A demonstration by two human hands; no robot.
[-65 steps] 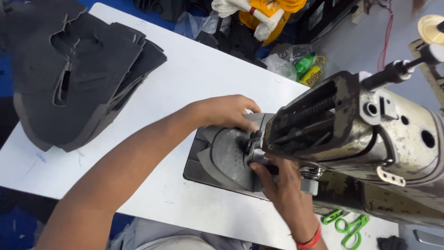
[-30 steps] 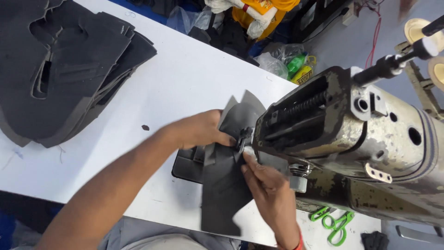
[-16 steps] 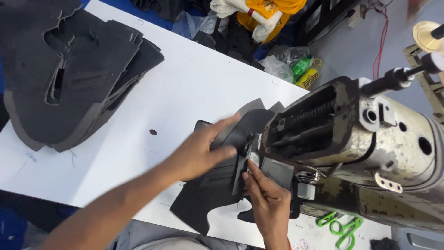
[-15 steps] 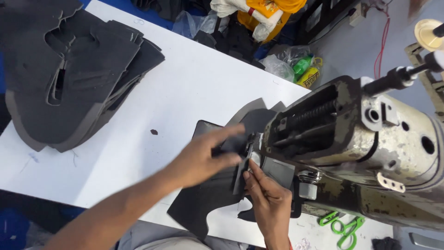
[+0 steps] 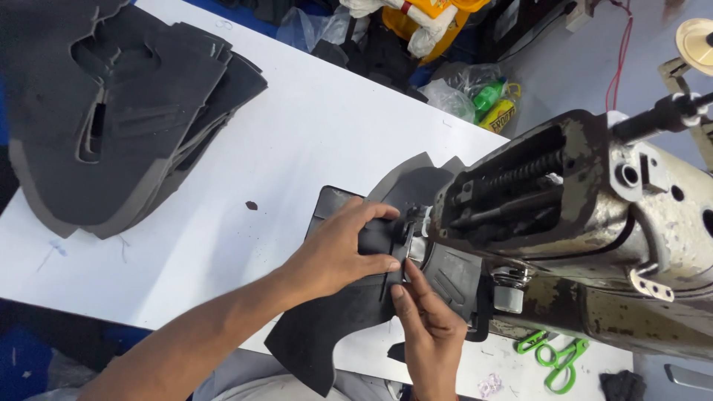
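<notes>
A dark grey cut fabric piece [image 5: 334, 327] lies across the black plate of a sewing machine [image 5: 579, 223] and hangs over the table's near edge. My left hand [image 5: 338, 249] presses and pinches the fabric just left of the presser foot [image 5: 408, 226]. From below, my right hand [image 5: 427, 330] reaches up, its fingertips on the fabric right under the foot. The needle itself is hidden by the machine head.
A thick stack of dark grey cut pieces [image 5: 119, 111] sits at the far left of the white table [image 5: 297, 126]. Green scissors [image 5: 553, 356] lie near the machine base. Bags and a green bottle [image 5: 486, 96] lie beyond the table.
The fabric piece has been turned and slid under the machine head toward the near edge. Both hands have closed in on the presser foot.
</notes>
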